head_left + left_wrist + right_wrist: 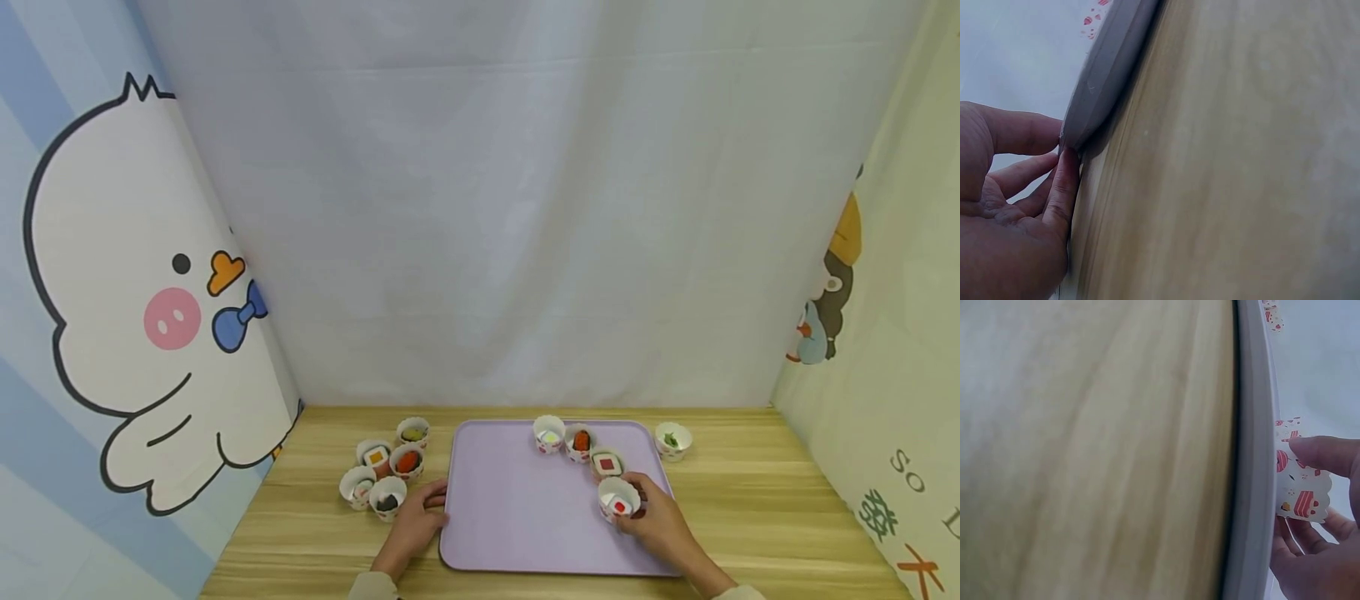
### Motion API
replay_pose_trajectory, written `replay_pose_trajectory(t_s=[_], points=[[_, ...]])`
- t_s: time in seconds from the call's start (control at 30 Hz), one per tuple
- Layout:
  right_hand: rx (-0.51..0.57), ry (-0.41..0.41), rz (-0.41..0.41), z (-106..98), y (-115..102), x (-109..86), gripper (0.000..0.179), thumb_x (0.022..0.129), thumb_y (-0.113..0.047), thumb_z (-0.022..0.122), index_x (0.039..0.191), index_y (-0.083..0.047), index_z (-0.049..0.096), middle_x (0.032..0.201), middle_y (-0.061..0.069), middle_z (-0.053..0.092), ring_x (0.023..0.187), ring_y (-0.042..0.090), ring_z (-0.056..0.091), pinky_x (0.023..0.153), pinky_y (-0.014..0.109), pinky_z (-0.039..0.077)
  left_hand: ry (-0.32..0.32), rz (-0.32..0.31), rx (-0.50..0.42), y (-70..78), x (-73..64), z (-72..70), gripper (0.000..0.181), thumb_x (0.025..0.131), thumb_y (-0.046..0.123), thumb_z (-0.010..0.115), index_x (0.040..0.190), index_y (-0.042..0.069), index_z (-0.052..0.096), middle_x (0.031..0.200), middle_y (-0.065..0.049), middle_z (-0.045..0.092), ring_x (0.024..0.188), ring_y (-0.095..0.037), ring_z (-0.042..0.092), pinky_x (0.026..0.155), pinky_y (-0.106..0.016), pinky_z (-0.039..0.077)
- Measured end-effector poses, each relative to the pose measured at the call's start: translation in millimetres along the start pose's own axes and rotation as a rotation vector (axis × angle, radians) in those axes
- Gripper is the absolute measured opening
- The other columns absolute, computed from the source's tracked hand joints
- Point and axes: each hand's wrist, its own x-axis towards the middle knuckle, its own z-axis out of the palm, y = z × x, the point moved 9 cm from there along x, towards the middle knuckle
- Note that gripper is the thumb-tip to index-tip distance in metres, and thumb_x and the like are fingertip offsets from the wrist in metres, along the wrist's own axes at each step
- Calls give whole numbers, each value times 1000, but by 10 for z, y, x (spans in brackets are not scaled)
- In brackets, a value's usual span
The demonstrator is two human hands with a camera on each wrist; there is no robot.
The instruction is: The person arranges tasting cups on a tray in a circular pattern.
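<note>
On the right part of a lilac tray (525, 508), my right hand (656, 521) grips a white paper cup (609, 510) between thumb and fingers. Inside that cup lies a white piece with a red top. Red cake prints cover the cup's side (1304, 503) in the right wrist view, where the right hand (1329, 550) has fingers on both sides of it. My left hand (416, 521) is at the tray's left edge. There the left wrist view shows the left hand (1016, 206) pinching the tray's rim (1100, 81).
Behind the held cup, three more cups stand on the tray, including one with an orange-red filling (582, 442). Several filled cups cluster left of the tray, one with a dark piece (387, 502). A cup with something green (672, 440) stands at the tray's right on the wooden table (765, 500).
</note>
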Motion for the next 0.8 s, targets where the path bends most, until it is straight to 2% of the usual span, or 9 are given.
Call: replay_pose_trajectory(t_s=[0.2, 0.47, 0.8], points=[[63, -11, -23, -8, -39, -14, 63, 66, 6, 82, 123, 2, 56, 111, 17, 65, 101, 23, 61, 75, 21, 53, 13, 10, -7, 28, 0, -8, 61, 73, -7, 63, 133, -9, 53, 126, -26, 61, 113, -34, 62, 78, -21, 53], [107, -18, -25, 20, -27, -7, 62, 66, 9, 80, 122, 3, 56, 111, 18, 64, 104, 27, 62, 79, 25, 56, 3, -1, -17, -20, 13, 4, 62, 72, -8, 62, 133, -9, 53, 127, -26, 61, 113, -34, 62, 77, -20, 52], [97, -41, -30, 0, -39, -32, 66, 65, 6, 82, 124, 2, 54, 114, 18, 63, 109, 32, 61, 85, 33, 57, -3, 10, -24, -6, 6, 5, 61, 73, -8, 62, 133, -11, 52, 128, -28, 60, 114, -37, 61, 78, -22, 53]])
